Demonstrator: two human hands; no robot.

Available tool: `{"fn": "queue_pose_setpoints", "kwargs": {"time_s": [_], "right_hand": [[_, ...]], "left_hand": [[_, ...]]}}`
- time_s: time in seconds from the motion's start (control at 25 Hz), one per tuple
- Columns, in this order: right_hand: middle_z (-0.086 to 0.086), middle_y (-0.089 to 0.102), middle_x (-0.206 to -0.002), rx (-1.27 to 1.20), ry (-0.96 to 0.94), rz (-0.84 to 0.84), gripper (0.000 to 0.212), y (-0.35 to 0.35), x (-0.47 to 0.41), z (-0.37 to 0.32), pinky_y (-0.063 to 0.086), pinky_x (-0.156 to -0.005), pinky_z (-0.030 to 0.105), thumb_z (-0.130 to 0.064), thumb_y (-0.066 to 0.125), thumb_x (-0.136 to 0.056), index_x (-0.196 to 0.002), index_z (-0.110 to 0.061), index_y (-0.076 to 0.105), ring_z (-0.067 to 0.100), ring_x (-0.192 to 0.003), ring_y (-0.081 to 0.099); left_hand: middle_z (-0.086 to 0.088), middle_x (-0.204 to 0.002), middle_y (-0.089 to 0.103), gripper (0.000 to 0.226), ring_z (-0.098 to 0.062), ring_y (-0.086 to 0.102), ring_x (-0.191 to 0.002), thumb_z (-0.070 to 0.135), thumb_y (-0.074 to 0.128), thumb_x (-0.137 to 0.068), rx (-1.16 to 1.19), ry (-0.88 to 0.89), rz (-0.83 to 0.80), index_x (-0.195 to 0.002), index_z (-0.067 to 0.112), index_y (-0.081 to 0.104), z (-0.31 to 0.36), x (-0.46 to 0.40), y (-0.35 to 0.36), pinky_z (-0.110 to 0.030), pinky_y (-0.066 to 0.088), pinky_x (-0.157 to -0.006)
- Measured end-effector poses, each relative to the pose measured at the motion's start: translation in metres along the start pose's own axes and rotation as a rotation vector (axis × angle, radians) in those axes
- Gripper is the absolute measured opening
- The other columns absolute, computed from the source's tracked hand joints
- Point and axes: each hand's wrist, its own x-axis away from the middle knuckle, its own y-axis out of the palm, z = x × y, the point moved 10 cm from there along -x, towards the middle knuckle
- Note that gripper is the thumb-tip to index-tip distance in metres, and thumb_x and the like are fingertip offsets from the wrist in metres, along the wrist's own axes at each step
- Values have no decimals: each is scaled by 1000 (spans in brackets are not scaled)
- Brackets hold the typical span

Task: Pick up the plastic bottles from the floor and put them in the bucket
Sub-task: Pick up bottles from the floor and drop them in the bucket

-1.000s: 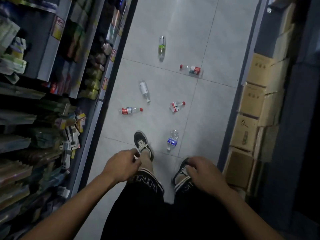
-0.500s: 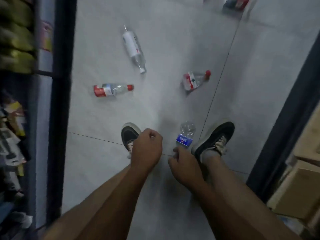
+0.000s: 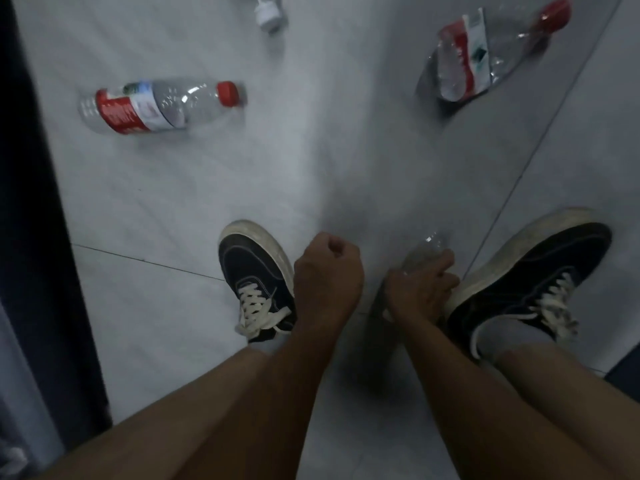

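Far left, a dark shelf base [image 3: 52,237] runs along the tiled floor [image 3: 194,202]. Just right of it a red-label bottle [image 3: 159,105] is lying on its side, red cap pointing right, nothing touching it. At the top edge only the white cap end of another bottle [image 3: 268,13] can be seen.

Moving along, the left shoe [image 3: 256,275] is planted flat, and the left hand [image 3: 327,271] is balled into a loose fist just beside it with nothing held. That hand is free, so it could probably be sent to the red-label bottle while the crouch is kept, rather than left idle.

Next, the right hand [image 3: 420,289] is wrapped around a clear bottle [image 3: 427,252] low at the floor, right against the right shoe [image 3: 526,285]. Only the bottle's far end can be seen past the fingers; whether it's off the tiles can't be told. Thin empty plastic like this likely buckles, so a grip around the body is best kept light, and the lift is probably best taken straight up so nothing gets caught on the shoe.

Top right, a crushed bottle [image 3: 485,53] with a red cap is lying well apart.

No bucket is in view, so it'll need to be located before anything gets dropped in.
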Motion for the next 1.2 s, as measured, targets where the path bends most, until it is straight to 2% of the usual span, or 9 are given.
{"fn": "queue_pose_setpoints", "kwargs": {"time_s": [0.12, 0.2, 0.36, 0.44, 0.52, 0.64, 0.84, 1.0, 1.2], "right_hand": [[25, 42, -136, -21, -135, -39, 64, -6, 18, -21, 47, -94, 48, -13, 65, -83, -140, -7, 38, 49, -113, 53], [27, 44, -134, -68, -211, -79, 60, -12, 36, -44, 47, -94, 47, -11, 66, -86, -140, -3, 43, 47, -109, 55], [27, 59, -126, -133, -403, -200, 57, -7, 65, -92, 46, -99, 53, -5, 64, -84, -138, 0, 49, 44, -114, 57], [23, 62, -119, -131, -463, -204, 55, -1, 72, -105, 46, -98, 52, -5, 65, -79, -132, -1, 52, 42, -110, 57], [20, 58, -118, -126, -470, -202, 54, 5, 71, -111, 47, -92, 43, -10, 68, -77, -128, -4, 51, 40, -106, 54], [19, 52, -122, -127, -423, -241, 58, 13, 62, -112, 34, -77, 31, -16, 71, -78, -129, -6, 47, 32, -100, 47], [14, 51, -124, -128, -432, -268, 64, -28, 76, -107, 41, -85, 33, -20, 74, -73, -130, -8, 48, 33, -105, 53], [9, 56, -130, -126, -428, -298, 69, -104, 122, -105, 46, -98, 38, -25, 72, -73, -136, -12, 47, 30, -117, 55], [-1, 53, -130, -80, -490, -321, 69, -244, 212, -103, 53, -96, 42, -33, 61, -70, -136, -24, 43, 22, -115, 57]], "left_hand": [[7, -84, 65, 10, -16, 61, -81, 25, 56, -92, -4, 46, 93, -86, 22, 63, 25, -20, -43, -26, 44, -63], [1, -95, 65, 8, -22, 61, -93, 23, 59, -87, -25, 78, 206, -93, 21, 64, 44, -39, -84, -36, 50, -77], [-13, -142, 44, 67, -34, 39, -134, 17, 69, -72, -326, 232, 465, -136, 14, 51, 89, -97, -164, -46, 39, -110], [-17, -160, 24, 95, -39, 19, -150, 18, 75, -68, -588, 253, 456, -152, 17, 31, 99, -141, -186, -48, 25, -122], [-19, -162, 23, 100, -42, 15, -152, 13, 78, -67, -844, 240, 365, -153, 19, 26, 92, -181, -193, -51, 16, -125], [-20, -134, 53, 73, -42, 48, -126, 20, 81, -73, -1036, 299, 325, -136, 15, 43, 76, -198, -188, -54, 37, -109], [-12, -115, 56, 77, -37, 62, -96, 62, 73, -67, -809, 307, 172, -132, 30, 48, 58, -122, -149, -41, 49, -74], [-7, -101, 66, 79, -30, 61, -80, 69, 66, -62, -748, 266, 53, -127, 30, 47, 71, -17, -130, -34, 43, -68], [2, -89, 66, 82, -25, 65, -76, 62, 75, -57, -747, 346, -69, -126, 32, 41, 144, 138, -164, -33, 49, -63]]}}
